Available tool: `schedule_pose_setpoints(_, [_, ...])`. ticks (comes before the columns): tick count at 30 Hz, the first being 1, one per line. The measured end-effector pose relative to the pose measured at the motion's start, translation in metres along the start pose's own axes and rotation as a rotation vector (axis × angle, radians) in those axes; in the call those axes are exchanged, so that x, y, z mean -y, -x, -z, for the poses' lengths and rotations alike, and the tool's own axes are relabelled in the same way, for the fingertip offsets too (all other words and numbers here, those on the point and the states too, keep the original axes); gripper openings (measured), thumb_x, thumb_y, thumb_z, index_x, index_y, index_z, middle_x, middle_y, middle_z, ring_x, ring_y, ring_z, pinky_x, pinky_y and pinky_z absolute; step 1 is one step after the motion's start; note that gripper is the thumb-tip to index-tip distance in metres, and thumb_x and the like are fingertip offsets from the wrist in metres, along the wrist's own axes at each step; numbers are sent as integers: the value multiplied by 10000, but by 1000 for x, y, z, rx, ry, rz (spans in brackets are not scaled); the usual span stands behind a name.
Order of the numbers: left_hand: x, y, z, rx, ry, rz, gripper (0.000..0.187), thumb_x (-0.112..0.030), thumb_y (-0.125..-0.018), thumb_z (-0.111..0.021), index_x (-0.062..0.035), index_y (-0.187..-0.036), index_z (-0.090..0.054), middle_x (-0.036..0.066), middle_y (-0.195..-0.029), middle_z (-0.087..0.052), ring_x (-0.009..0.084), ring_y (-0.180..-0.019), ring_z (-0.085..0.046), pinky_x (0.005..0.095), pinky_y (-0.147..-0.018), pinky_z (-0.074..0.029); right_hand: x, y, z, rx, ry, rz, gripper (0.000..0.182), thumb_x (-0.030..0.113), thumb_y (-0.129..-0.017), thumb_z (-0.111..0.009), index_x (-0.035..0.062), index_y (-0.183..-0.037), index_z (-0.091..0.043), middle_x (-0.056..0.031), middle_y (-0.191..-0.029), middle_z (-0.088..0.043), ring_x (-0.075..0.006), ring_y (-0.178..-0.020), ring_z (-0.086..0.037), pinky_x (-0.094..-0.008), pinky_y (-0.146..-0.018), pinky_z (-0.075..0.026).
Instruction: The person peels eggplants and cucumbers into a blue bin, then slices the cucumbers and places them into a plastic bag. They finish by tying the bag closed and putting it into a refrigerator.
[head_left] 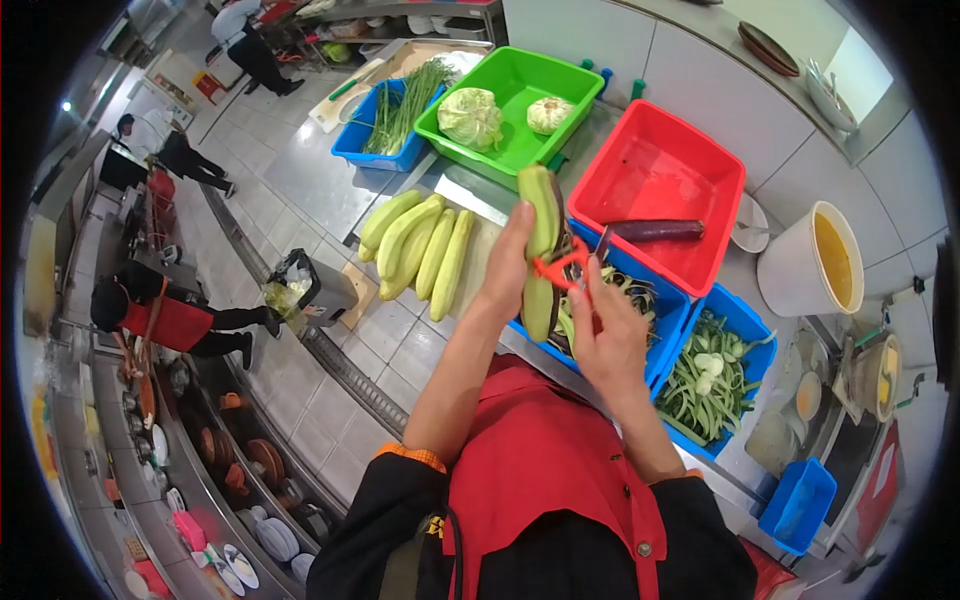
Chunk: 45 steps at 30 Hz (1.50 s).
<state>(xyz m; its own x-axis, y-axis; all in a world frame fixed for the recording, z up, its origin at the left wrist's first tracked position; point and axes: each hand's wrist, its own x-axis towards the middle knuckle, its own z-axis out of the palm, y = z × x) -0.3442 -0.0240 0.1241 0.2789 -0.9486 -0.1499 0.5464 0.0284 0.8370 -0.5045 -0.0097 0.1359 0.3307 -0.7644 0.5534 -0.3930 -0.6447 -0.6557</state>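
Observation:
My left hand (508, 262) is wrapped round a long eggplant (541, 215), held upright; its flesh shows pale green, with dark skin left along its right side. My right hand (612, 335) grips a red peeler (562, 268), whose head lies against the eggplant. Beneath the hands, a blue bin (672, 312) holds dark peels (640, 298), partly hidden by my right hand. Several peeled eggplants (408, 240) lie side by side left of my left hand. One unpeeled purple eggplant (655, 231) rests in the red bin (690, 140).
A green bin (545, 68) holds two cabbages; a blue bin (345, 150) beside it holds long green stalks (405, 105). Cut green vegetables (705, 390) fill another blue bin at right, near a white bucket (790, 265) of yellow liquid. Several people stand at left, near a trash bin (325, 290).

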Motion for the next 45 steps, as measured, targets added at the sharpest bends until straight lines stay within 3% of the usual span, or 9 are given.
schedule_pose_setpoints(2, [-7, -8, -11, -73, 178, 30, 427, -456, -1013, -409, -75, -1131, -559, 59, -911, -643, 172, -740, -626, 311, -679, -529, -2, 24, 5, 52, -1, -67, 394, 129, -904, -635, -32, -1259, -577, -154, -762, -597, -288, -643, -609, -378, -561, -478])
schedule_pose_setpoints(8, [21, -42, -2, -160, 317, -9, 428, -483, -1004, -405, -85, -1062, -555, 61, -903, -599, 179, -793, -598, 329, -686, -514, -27, 91, 20, 294, -43, -314, 402, 209, -933, -600, -51, -1239, -583, -223, -868, -648, -327, -746, -654, -386, -688, -503])
schedule_pose_setpoints(13, [12, -29, -2, 69, 141, 44, 467, -536, -982, -419, -86, -1033, -533, 78, -861, -587, 199, -757, -590, 352, -665, -516, -58, 86, 42, 404, -451, -881, 459, 315, -981, -544, -32, -1280, -571, -118, -886, -706, -134, -769, -635, -283, -685, -488])
schedule_pose_setpoints(14, [25, -34, 13, 127, 63, 65, 575, -525, -980, -443, -13, -1239, -484, 123, -1063, -600, 210, -937, -607, 346, -805, -519, -62, 77, 43, 314, -510, -874, 466, 297, -960, -587, -30, -1291, -563, -103, -880, -699, -118, -782, -628, -268, -702, -490])
schedule_pose_setpoints(19, [25, 4, -35, 11, -328, -153, 426, -432, -1025, -425, -63, -1238, -443, 37, -1029, -539, 99, -930, -512, 250, -799, -445, -43, 14, 27, -28, -449, -475, 618, 147, -807, -775, 40, -1360, -520, -50, -910, -699, -79, -798, -613, -243, -745, -494])
schedule_pose_setpoints(26, [16, 1, 1, 107, -173, -128, 441, -470, -1027, -361, -64, -1136, -494, 56, -879, -589, 130, -737, -590, 268, -665, -501, -72, 19, 22, 262, 70, -393, 585, 262, -848, -726, 41, -1352, -524, -184, -942, -705, -245, -844, -705, -333, -766, -522])
schedule_pose_setpoints(37, [5, 29, -10, 299, -283, -57, 466, -431, -1031, -337, -60, -1281, -467, 76, -935, -612, 151, -715, -613, 286, -607, -522, -4, -41, 48, 16, -171, -71, 396, 189, -920, -626, 10, -1271, -591, -236, -928, -676, -317, -800, -679, -328, -749, -521])
schedule_pose_setpoints(41, [2, 26, 0, 299, -235, -62, 574, -418, -1045, -339, -8, -1447, -351, 85, -1286, -531, 157, -1165, -510, 288, -1005, -399, 0, -43, 41, 39, -123, -66, 393, 189, -927, -615, 14, -1277, -588, -206, -834, -652, -316, -717, -645, -363, -672, -510])
schedule_pose_setpoints(45, [4, 25, -10, 154, -212, -76, 564, -445, -1043, -331, -4, -1385, -416, 85, -1236, -551, 157, -1128, -524, 292, -989, -405, 3, -33, 27, 41, -37, -64, 410, 183, -932, -607, 35, -1312, -567, -165, -724, -588, -304, -620, -593, -406, -595, -477])
